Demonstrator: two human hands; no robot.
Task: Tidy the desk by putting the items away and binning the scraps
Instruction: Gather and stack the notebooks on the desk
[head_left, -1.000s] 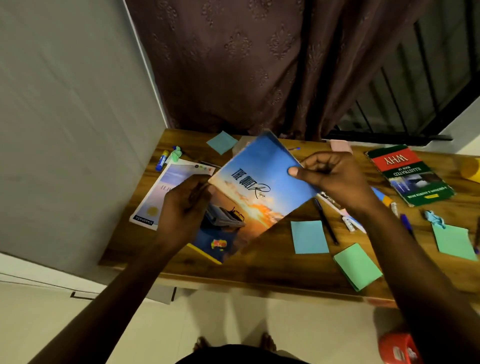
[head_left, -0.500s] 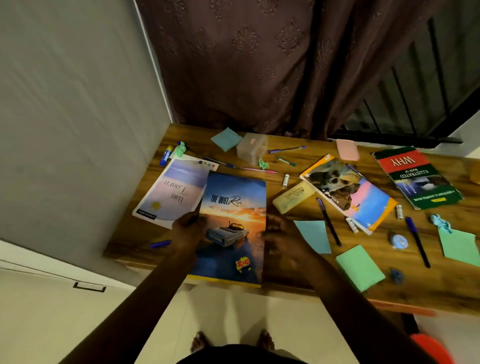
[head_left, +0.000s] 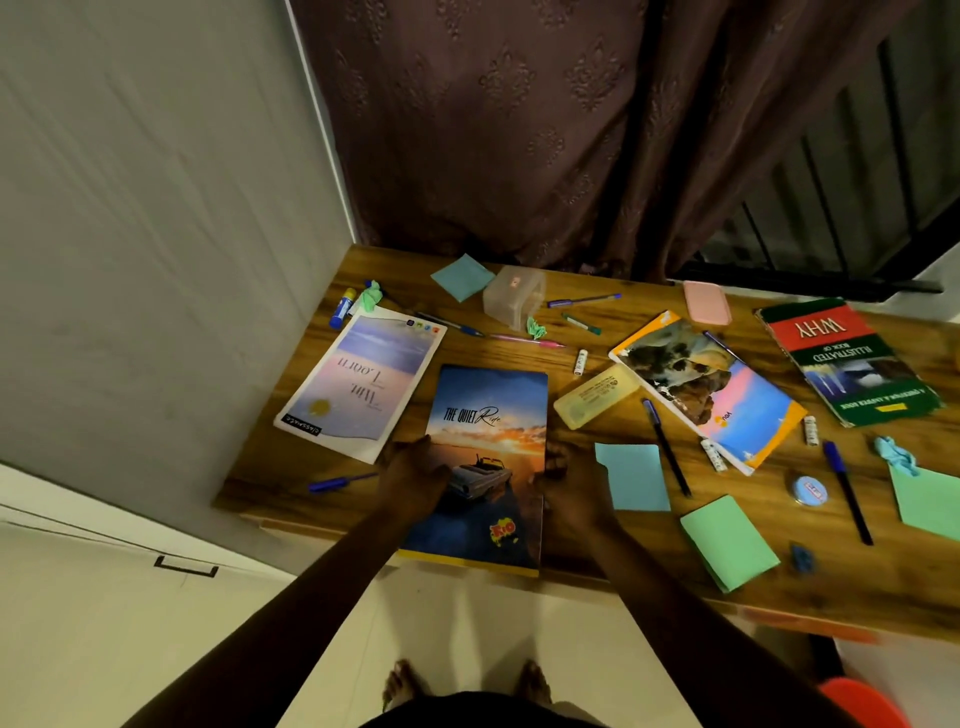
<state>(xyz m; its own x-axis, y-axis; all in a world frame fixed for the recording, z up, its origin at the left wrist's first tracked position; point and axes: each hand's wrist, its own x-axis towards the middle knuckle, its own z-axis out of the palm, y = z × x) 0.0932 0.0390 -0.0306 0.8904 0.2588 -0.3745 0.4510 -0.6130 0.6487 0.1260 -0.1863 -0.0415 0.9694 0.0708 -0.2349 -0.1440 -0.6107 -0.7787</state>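
Note:
The blue notebook titled "The Quiet Ride" (head_left: 488, 415) lies flat at the desk's front edge, its near end slightly over the edge. My left hand (head_left: 415, 480) grips its left side, thumb on the cover. My right hand (head_left: 569, 486) holds its right side. To its left lies a pale notebook (head_left: 363, 382). On the right are a colourful notebook (head_left: 711, 387) and a green and red "WHY" book (head_left: 852, 364). Pens, sticky-note pads and crumpled green scraps (head_left: 535, 328) lie scattered about.
The wooden desk (head_left: 639, 545) stands against a curtain and a grey wall on the left. A clear plastic box (head_left: 514, 304), a yellow case (head_left: 597, 396) and a pink case (head_left: 706, 302) lie on it. A red bin (head_left: 867, 701) is on the floor at lower right.
The blue notebook, held tilted in the air a second ago, now lies flat at the desk's front edge. Both hands came down with it and stay on its sides.

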